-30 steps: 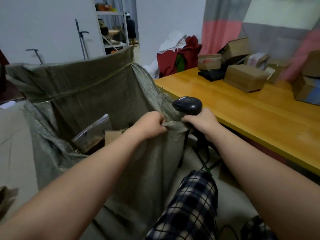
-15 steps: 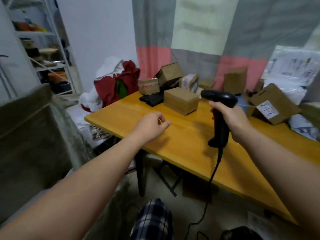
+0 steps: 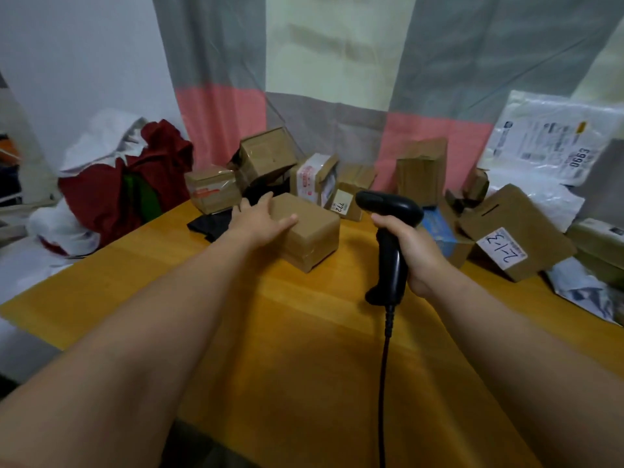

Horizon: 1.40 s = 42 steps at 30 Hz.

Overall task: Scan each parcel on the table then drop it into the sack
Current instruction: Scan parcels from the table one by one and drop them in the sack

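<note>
- Since half a second ago, my left hand has moved forward off the bare bench and now lies on a brown taped parcel.
- Its fingers reach fairly straight over the parcel's far left corner, and the thumb stretches across the top. Nothing is curled round it.
- The parcel sits flat on the bench at about 12 o'clock from me, just in front of the heap behind it.
- My right hand is wrapped round the handle of the black scanner at 1 o'clock. The scanner is upright above the bench with its head pointing left, and its cable hangs down toward me.
- More parcels crowd the bench's far edge from 11 to 2 o'clock. At 2 o'clock a box marked "2-1-3" lies tilted.
- A red cloth heap lies off the bench at 10 o'clock, and a striped curtain hangs behind.
</note>
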Available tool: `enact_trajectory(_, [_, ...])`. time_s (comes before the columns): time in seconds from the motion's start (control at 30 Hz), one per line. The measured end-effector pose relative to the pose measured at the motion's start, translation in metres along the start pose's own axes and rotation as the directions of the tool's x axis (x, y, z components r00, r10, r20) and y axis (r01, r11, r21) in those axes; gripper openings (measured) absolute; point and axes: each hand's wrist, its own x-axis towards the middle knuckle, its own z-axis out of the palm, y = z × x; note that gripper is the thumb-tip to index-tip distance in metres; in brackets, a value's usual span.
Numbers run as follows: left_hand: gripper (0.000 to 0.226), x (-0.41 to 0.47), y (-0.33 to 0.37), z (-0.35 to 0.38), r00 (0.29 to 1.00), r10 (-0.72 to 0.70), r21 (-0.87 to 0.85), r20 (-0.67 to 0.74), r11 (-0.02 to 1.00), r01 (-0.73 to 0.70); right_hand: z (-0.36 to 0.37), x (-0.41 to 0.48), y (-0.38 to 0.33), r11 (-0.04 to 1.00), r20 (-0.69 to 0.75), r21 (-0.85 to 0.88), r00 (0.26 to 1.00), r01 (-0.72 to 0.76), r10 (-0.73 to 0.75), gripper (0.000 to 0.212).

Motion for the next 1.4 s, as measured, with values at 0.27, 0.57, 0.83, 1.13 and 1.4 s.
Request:
enact_trajectory(0.27, [0.111, -0.065, -0.004, 0.031, 0.994, 0.088, -0.277, 0.066, 0.959, -0.066, -0.007, -0.028, 0.025, 0.956, 0.185, 0.256, 0.978, -0.143, 0.097, 0.037])
enact_trajectory(0.57, [0.032, -0.145, -0.014, 0.04, 0.998, -0.019, -0.744, 0.063, 0.666, 0.06, -0.023, -0.092, 0.036, 0.953, 0.082, 0.295, 0.996, -0.065, 0.042, 0.064])
enact_trajectory(0.83, [0.043, -0.211, -0.002, 0.017, 0.999, -0.048, -0.756, -0.018, 0.655, 0.018, -0.031, -0.147, 0.045, 0.977, 0.047, 0.206, 0.998, -0.044, 0.035, 0.039])
enact_trajectory(1.13, [0.033, -0.251, -0.01, 0.02, 0.989, -0.083, -0.744, -0.12, 0.667, -0.034, -0.022, -0.18, 0.058, 0.979, -0.079, 0.198, 0.995, -0.052, 0.069, 0.026])
enact_trajectory(1.4, [0.038, -0.262, -0.03, 0.032, 0.994, -0.046, -0.829, -0.097, 0.557, -0.055, -0.016, -0.189, 0.069, 0.983, -0.092, 0.176, 0.994, -0.048, 0.065, 0.021])
